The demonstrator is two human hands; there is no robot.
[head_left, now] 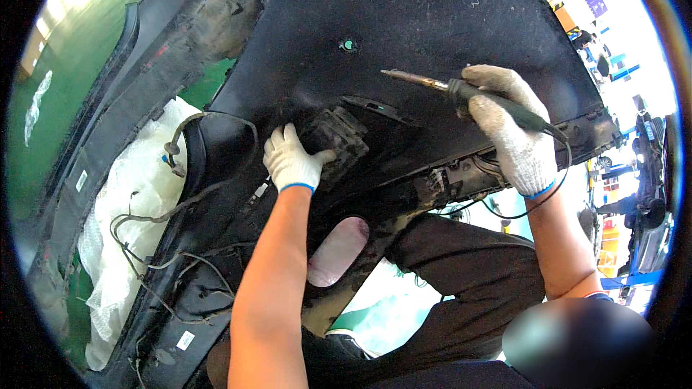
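Note:
In a white knit glove with a blue cuff edge, my left hand (292, 160) lies on a large black moulded plastic panel (425, 21). Its fingers are extended and its thumb reaches out to a dusty black box-like piece (344, 137) on the panel. My gloved right hand (513, 119) grips the dark handle of a soldering iron (453, 89). The iron's bare metal tip points left above the panel and touches nothing. From the handle's rear a thin black cord loops down past my wrist. A slim dark slotted piece (378, 107) lies beyond the box-like piece.
Loose wiring (133, 220) hangs over the panel's left side, near white bubble wrap (119, 245). Farther left is green floor (97, 65). An oval opening (339, 252) sits near my legs. Boxes (566, 20) and workshop equipment stand at the right.

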